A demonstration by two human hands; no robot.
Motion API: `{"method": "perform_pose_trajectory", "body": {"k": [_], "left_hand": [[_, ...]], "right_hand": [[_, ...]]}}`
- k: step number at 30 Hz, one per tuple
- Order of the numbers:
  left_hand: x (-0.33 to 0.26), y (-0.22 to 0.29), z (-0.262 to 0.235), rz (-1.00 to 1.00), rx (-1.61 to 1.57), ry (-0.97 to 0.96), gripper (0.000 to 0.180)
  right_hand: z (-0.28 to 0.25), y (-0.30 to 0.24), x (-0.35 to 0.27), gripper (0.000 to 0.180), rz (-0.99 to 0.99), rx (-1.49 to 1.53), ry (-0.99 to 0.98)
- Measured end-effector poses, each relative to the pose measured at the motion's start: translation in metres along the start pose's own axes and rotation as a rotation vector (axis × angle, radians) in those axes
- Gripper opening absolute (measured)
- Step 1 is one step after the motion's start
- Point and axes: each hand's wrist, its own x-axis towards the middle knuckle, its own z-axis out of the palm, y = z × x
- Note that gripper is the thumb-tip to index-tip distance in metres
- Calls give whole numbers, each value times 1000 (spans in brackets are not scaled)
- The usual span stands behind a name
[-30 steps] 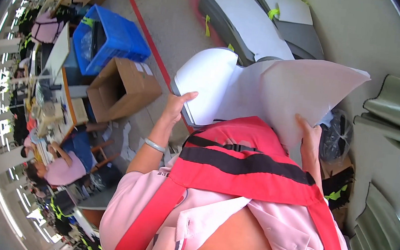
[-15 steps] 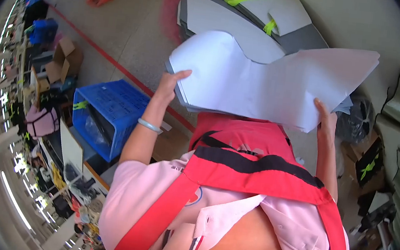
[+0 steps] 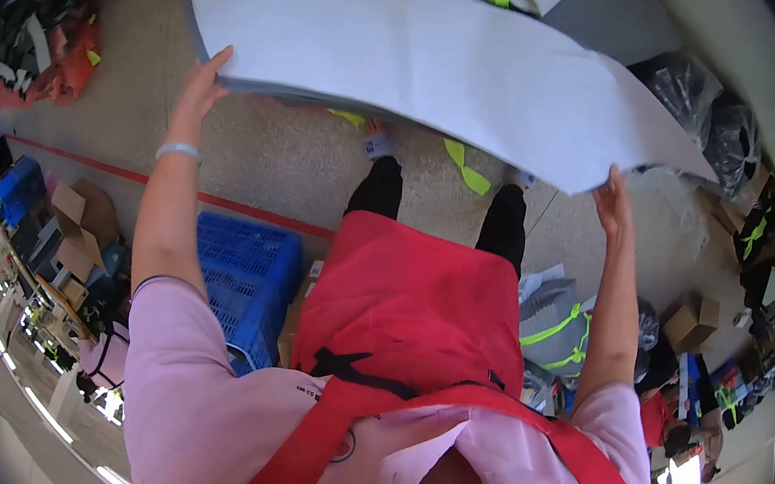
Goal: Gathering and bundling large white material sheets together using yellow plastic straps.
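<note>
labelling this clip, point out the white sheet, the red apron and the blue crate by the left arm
White sheet (image 3: pixel 429 59), head view: middle of its upper face
Red apron (image 3: pixel 419 304), head view: middle of its front
Blue crate (image 3: pixel 244 294), head view: slatted wall

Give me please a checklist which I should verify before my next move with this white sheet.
1. Left hand gripping the white sheet: ok, thumb over the near edge.
2. Right hand gripping it: ok, near the right-hand part of that edge.
3. Sheet spread, not folded over: ok, gently bowed between the hands.
4. Sheet apart from the red apron: ok, floor shows between them.
5. No strip between the feet: not ok, a yellow-green strip shows there.
6. Sheet's underside unsupported: cannot tell, hidden.
</note>
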Motion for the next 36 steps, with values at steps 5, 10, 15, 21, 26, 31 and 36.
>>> {"method": "perform_pose_trajectory", "body": {"k": [5, 10, 15, 21, 26, 31, 36], "left_hand": [[57, -107, 56, -28, 135, 480, 108], [75, -121, 47, 37, 113, 484, 111], [44, -102, 126, 403, 923, 611, 98], [10, -108, 210, 479, 1272, 272, 76], [11, -112, 204, 530, 1302, 276, 71], [18, -129, 247, 569, 1258, 226, 71], [20, -123, 199, 549, 1327, 334, 73]], "right_hand": [[14, 65, 56, 90, 99, 59, -37], [1, 48, 52, 88, 127, 222, -153], [-13, 46, 54, 78, 74, 401, -146], [38, 21, 29, 64, -146, 98, -20], [27, 21, 33, 65, -257, -263, 34], [-69, 16, 117, 41, -67, 342, 118], [11, 38, 108, 30, -91, 207, 201]]}}
